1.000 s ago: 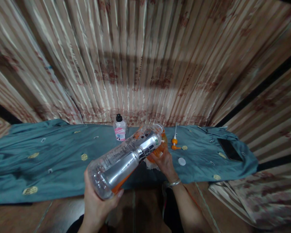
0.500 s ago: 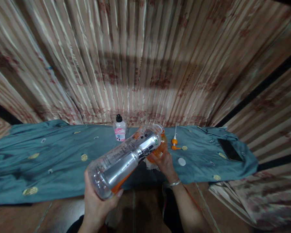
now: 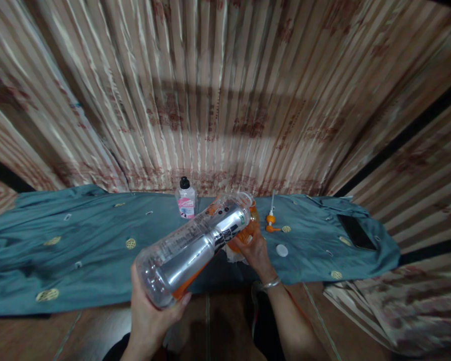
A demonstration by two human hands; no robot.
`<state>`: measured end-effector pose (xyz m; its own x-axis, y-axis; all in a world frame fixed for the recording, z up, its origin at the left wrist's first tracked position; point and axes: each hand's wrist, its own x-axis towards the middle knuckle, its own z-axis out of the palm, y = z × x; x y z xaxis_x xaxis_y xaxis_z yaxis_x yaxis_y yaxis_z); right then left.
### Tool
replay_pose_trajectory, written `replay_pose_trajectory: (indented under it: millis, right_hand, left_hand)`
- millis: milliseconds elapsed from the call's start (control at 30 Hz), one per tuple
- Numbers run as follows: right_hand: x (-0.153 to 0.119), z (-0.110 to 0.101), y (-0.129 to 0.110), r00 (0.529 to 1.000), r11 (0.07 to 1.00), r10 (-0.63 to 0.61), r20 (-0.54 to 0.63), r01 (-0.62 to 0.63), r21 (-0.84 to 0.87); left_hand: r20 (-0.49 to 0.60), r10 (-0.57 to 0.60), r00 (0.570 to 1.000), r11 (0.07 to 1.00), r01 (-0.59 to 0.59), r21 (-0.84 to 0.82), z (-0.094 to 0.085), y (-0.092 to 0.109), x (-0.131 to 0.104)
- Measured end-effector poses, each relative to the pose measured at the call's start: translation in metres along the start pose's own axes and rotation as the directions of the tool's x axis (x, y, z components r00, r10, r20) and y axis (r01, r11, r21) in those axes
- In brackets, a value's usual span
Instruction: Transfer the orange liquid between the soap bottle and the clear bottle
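My left hand point(image 3: 152, 308) is wrapped round the base of a large clear bottle point(image 3: 195, 250) with a silver and orange label. The bottle tilts up to the right, its neck over the top of an orange bottle point(image 3: 254, 220). My right hand point(image 3: 256, 253), with a bangle at the wrist, grips the orange bottle, which is partly hidden behind the clear one. Some white crumpled material point(image 3: 236, 256) shows under the orange bottle. An orange pump head point(image 3: 270, 219) with a clear tube and a white round cap point(image 3: 281, 250) lie to the right.
A small bottle with a black cap and pink label point(image 3: 186, 203) stands at the back of the teal cloth point(image 3: 101, 235). A black phone point(image 3: 356, 232) lies at the right. Patterned curtains point(image 3: 218, 100) hang close behind and at the sides.
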<state>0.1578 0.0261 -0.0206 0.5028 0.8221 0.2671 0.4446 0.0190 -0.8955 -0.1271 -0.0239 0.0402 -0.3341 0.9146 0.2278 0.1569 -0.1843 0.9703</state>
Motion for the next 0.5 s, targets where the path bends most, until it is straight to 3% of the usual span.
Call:
replay_pose_trajectory:
  millis: [100, 200, 333, 500]
  right_hand:
    - [0.0007, 0.0001, 0.0005, 1.000, 1.000, 0.018, 0.003, -0.018, -0.013]
    - [0.0010, -0.0013, -0.0017, 0.999, 0.999, 0.029, 0.022, -0.029, -0.014]
    - [0.0005, -0.0034, -0.0063, 0.998, 1.000, 0.029, 0.053, -0.030, 0.007]
    - [0.0009, -0.0038, -0.0081, 0.998, 0.999, 0.050, 0.027, -0.049, -0.013]
  left_hand:
    - [0.030, 0.000, 1.000, 1.000, -0.001, 0.022, -0.0010, 0.0000, 0.0012]
    - [-0.025, -0.001, 1.000, 1.000, 0.000, -0.017, -0.0045, -0.0044, 0.0060]
    - [0.084, -0.033, 0.996, 0.999, 0.033, 0.000, -0.0056, -0.0070, 0.0082]
    - [-0.030, -0.026, 0.999, 0.997, 0.023, -0.077, 0.0023, -0.0005, -0.0008]
